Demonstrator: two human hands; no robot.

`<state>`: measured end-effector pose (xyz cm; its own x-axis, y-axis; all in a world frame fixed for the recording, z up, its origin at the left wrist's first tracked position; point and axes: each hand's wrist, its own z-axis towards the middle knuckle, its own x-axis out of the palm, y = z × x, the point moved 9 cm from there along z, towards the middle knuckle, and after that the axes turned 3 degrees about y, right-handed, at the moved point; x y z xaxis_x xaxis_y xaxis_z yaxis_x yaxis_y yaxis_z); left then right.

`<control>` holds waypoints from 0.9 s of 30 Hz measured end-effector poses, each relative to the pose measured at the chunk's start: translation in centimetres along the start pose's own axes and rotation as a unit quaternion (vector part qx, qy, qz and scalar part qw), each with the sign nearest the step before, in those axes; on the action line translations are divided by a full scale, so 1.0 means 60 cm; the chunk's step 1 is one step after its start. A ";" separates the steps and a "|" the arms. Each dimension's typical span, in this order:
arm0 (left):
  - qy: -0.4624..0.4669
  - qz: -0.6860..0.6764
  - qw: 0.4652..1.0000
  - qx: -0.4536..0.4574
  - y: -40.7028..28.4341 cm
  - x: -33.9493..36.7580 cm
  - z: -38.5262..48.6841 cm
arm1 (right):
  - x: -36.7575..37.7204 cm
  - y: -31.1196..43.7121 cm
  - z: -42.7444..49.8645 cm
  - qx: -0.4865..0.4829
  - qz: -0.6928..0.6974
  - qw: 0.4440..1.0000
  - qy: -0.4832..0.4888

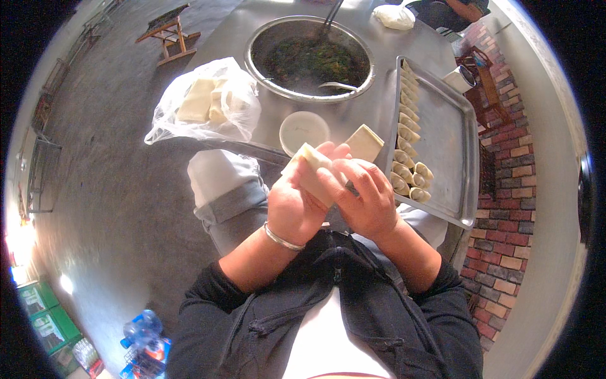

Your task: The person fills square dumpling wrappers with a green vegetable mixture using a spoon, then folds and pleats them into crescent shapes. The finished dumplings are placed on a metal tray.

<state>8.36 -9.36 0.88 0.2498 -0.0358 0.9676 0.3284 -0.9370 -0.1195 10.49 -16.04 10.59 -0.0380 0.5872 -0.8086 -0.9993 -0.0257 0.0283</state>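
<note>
A folded dough wrapper lies across the palm and fingers of my left hand, which wears a bracelet at the wrist. My right hand grips the wrapper's right side between thumb and fingers; any filling inside is hidden. Just beyond my fingers rests a stack of square wrappers beside a round white lid. Farther back stands a large metal bowl of chopped green filling, with a white spoon in it. To the right, folded wontons line the left side of a metal tray.
A clear plastic bag of wrapper stacks sits at the metal table's left edge. Dark sticks lean in the bowl. Another white bag and a person's arm are at the far right. A wooden stool stands on the floor.
</note>
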 end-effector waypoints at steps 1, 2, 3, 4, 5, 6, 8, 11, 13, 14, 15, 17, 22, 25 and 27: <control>0.008 -0.016 1.000 -0.006 -0.002 0.005 -0.002 | 0.004 0.003 0.000 -0.005 0.009 1.000 0.004; 0.018 -0.031 0.999 -0.013 -0.003 0.010 -0.003 | 0.005 0.007 0.000 -0.014 0.016 1.000 0.001; 0.026 -0.019 0.999 -0.012 -0.007 0.014 -0.005 | 0.005 0.012 0.001 -0.024 0.023 0.999 -0.006; 0.035 -0.005 0.999 -0.011 -0.010 0.018 -0.007 | 0.010 0.011 0.002 -0.011 0.035 0.999 0.012; 0.044 0.008 0.999 -0.010 -0.014 0.021 -0.009 | 0.012 0.012 0.002 0.000 0.047 0.999 0.025; 0.053 0.011 0.998 -0.011 -0.018 0.023 -0.010 | 0.013 0.012 0.003 0.011 0.057 0.998 0.028; 0.020 0.064 0.998 -0.016 -0.021 0.008 -0.013 | 0.020 0.012 0.005 0.016 0.091 0.994 0.051; -0.035 0.166 0.985 0.017 -0.044 -0.024 -0.015 | 0.029 -0.028 0.008 0.098 0.253 0.963 0.006; -0.058 0.192 0.979 0.038 -0.063 -0.045 -0.019 | 0.050 -0.079 0.008 0.167 0.304 0.938 -0.027; -0.061 0.181 0.981 0.040 -0.072 -0.055 -0.024 | 0.077 -0.097 0.013 0.183 0.249 0.951 0.011; -0.066 0.170 0.982 0.042 -0.080 -0.065 -0.030 | 0.105 -0.116 0.014 0.209 0.190 0.958 0.055; -0.073 0.166 0.983 0.037 -0.094 -0.081 -0.042 | 0.146 -0.118 0.014 0.190 0.131 0.969 0.093; -0.060 0.201 0.978 0.012 -0.103 -0.100 -0.057 | 0.208 -0.117 -0.003 0.190 0.070 0.965 0.167; -0.026 0.256 0.966 -0.011 -0.094 -0.091 -0.054 | 0.200 -0.123 0.000 0.209 0.117 0.958 0.158; 0.004 0.303 0.952 -0.038 -0.083 -0.081 -0.053 | 0.194 -0.121 0.013 0.193 0.107 0.956 0.195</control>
<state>2.60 -5.61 -2.48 0.3661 -0.5799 0.7278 0.0591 -0.7660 -0.6401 17.27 -8.40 1.42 -0.3117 0.2537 -0.9157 -0.8991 0.2329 0.3706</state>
